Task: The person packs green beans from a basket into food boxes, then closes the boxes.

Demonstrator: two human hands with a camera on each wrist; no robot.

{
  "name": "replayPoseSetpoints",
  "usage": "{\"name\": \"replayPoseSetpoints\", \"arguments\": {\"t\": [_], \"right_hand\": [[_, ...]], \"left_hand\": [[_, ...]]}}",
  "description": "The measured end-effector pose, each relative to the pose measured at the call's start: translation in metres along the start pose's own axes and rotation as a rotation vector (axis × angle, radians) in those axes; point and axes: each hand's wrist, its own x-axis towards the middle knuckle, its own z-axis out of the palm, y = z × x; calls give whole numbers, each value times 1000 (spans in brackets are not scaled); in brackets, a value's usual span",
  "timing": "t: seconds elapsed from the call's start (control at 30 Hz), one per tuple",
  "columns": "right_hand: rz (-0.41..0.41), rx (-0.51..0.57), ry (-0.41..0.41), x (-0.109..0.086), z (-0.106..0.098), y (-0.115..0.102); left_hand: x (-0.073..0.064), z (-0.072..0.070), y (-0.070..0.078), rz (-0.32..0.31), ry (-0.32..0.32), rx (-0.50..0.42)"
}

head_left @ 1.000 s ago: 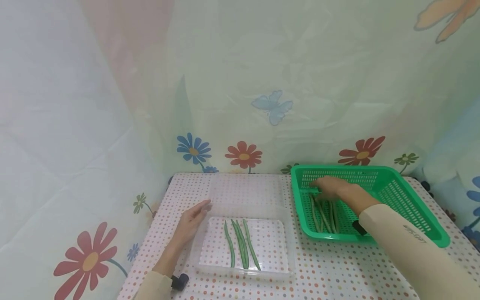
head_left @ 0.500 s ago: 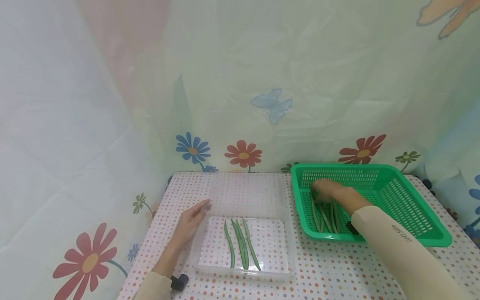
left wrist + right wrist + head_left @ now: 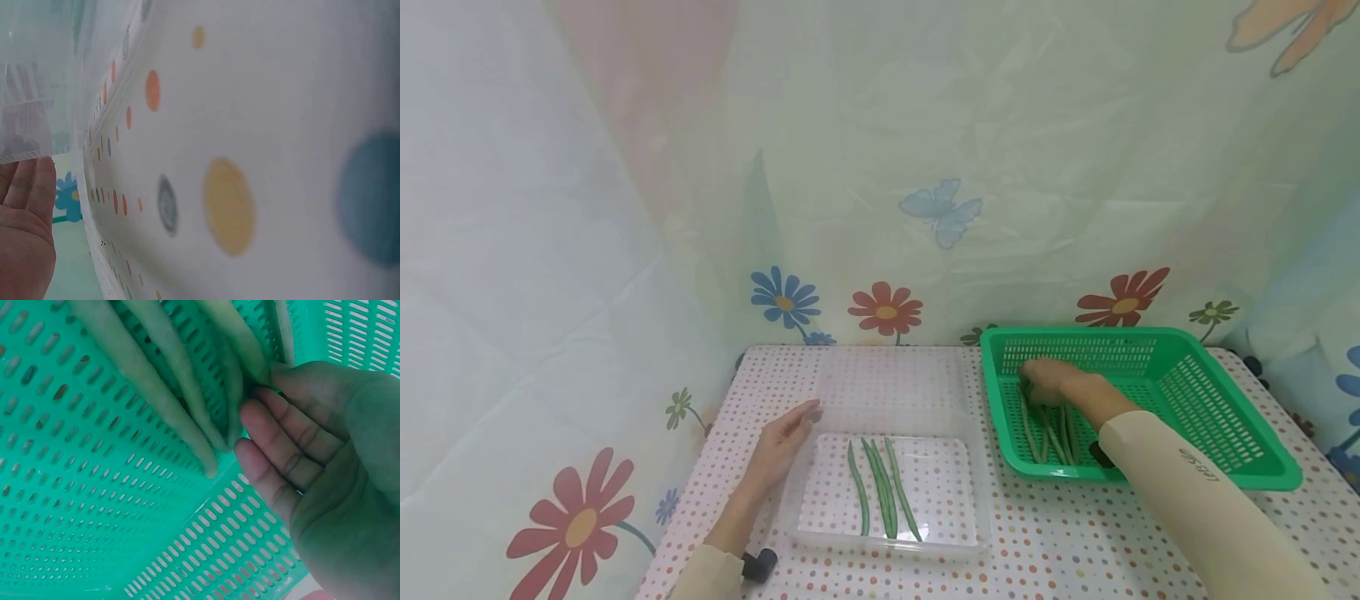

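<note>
My right hand (image 3: 1051, 383) reaches into the green plastic basket (image 3: 1210, 417) at its left end. In the right wrist view, thumb and forefinger pinch the tip of a green bean (image 3: 242, 344), while the other fingers curl beside it. More green beans (image 3: 140, 381) lie alongside on the basket's slotted floor. My left hand (image 3: 778, 446) rests at the left side of a clear plastic box (image 3: 887, 547), fingers extended; the left wrist view shows its fingertips against the clear wall. Several green beans (image 3: 883, 487) lie lengthwise inside the box, roughly parallel.
Behind the box, its clear lid (image 3: 891, 379) lies folded back on the dotted tablecloth (image 3: 1037, 542). A flower-printed curtain (image 3: 820, 208) closes off the back and sides of the table. The basket stands to the right of the box.
My right hand has lowered slightly onto the beans in the basket, and its fingers have closed on a bean's end. The left hand and the beans in the box have stayed put.
</note>
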Motion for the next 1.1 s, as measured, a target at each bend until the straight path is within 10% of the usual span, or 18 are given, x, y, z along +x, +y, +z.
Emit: {"name": "replayPoseSetpoints", "arguments": {"t": [0.3, 1.1], "right_hand": [[77, 53, 48, -2, -8, -8], [-119, 115, 233, -12, -28, -28]], "left_hand": [[-1, 0, 1, 0, 1, -13], [-1, -1, 2, -10, -10, -8]]}}
